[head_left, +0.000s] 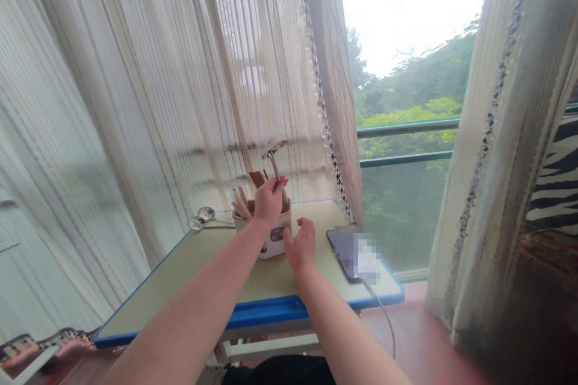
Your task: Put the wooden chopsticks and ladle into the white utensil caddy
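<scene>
A white utensil holder [273, 238] stands on a small table [203, 271] with a blue rim; wooden chopsticks [241, 203] stick out of it. My left hand [268, 199] is above the holder, closed on the handle of a metal spoon [273, 159] that points up. My right hand [300, 245] rests at the holder's right side with its fingers loosely curled, holding nothing I can see.
Two metal spoons [201, 218] lie on the table left of the holder. A phone [347, 251] with a cable lies at the table's right edge. Sheer curtains [180, 72] hang behind, and a window with a railing [406, 127] is on the right.
</scene>
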`<state>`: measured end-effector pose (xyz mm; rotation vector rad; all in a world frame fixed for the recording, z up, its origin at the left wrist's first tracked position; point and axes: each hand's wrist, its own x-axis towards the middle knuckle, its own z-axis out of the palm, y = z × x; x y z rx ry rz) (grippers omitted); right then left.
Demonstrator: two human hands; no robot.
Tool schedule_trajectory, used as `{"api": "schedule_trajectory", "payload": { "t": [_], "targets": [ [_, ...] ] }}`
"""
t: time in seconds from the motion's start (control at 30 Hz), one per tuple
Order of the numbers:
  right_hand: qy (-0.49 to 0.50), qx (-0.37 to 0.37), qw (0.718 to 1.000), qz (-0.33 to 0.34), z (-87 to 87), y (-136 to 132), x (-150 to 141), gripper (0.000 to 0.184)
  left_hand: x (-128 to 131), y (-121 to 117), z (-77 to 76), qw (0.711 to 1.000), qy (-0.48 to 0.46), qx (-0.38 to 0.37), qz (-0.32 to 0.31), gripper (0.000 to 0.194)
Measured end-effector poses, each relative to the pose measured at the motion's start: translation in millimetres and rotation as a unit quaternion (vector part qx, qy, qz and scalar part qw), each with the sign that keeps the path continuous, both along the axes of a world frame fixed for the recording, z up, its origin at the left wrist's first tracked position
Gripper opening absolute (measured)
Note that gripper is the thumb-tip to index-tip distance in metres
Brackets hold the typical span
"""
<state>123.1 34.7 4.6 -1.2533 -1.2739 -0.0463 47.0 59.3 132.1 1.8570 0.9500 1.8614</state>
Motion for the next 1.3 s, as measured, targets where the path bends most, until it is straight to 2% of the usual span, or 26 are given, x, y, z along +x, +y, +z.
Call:
{"api": "schedule_trajectory", "payload": {
  "t": [0.2, 0.43, 0.6, 0.77, 0.93, 1.13, 1.3],
  "targets": [
    [0.067, -0.003, 0.998, 0.007, 0.2, 5, 2, 0.027, 1, 6, -22.5, 0.997, 0.048, -0.036, 0.049, 0.021],
    [0.128, 0.017, 0.991, -0.026, -0.8, 15, 2, 0.025, -2, 4, -31.1, 0.981, 0.134, -0.067, 0.123, 0.016],
    [0.13, 0.0, 0.991, -0.037, -6.3, 26, 4, 0.023, -2, 6, -34.2, 0.979, 0.157, -0.068, 0.113, 0.016],
    [0.185, -0.015, 0.981, -0.052, -10.9, 33, 9, 0.027, -1, 4, -33.5, 0.969, 0.206, -0.053, 0.122, 0.021],
    [0.193, -0.021, 0.981, -0.024, -11.2, 31, 8, 0.027, -2, -5, -29.5, 0.963, 0.236, -0.052, 0.121, 0.022],
    [0.201, -0.038, 0.979, 0.004, -12.6, 30, 7, 0.025, -6, -7, -33.1, 0.968, 0.231, -0.031, 0.092, 0.022],
    [0.203, -0.047, 0.978, 0.015, -10.6, 28, 7, 0.023, -5, -10, -31.6, 0.963, 0.247, -0.037, 0.1, 0.024]
  ]
}}
